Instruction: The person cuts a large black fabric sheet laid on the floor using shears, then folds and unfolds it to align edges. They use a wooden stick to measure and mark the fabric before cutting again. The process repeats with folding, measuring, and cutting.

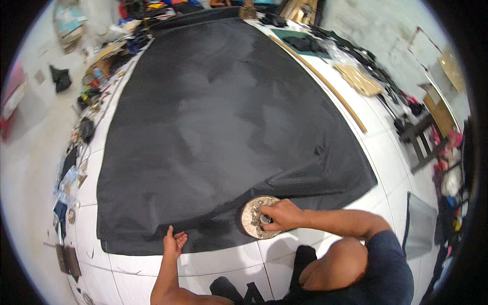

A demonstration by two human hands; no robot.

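Observation:
A large sheet of black fabric (203,117) lies spread on the white tiled floor, wrinkled toward its near right side. On its near edge rests a round, thick disc (250,217) with a mottled whitish top and a short metal hub in the middle. My right hand (284,215) is closed with its fingers around that hub. Farther left, my left hand (175,242) is at the near edge of the fabric, fingers stretched and apart, holding nothing. Whether its fingertips press on the cloth I cannot tell.
A long brown tube (325,84) lies along the fabric's right side, by a green mat (300,43) and a tan folded bundle (358,80). A dark stool (424,140) stands at right. Clutter, including a plastic bottle (68,178), lines the left side. White tiles (223,265) show up front.

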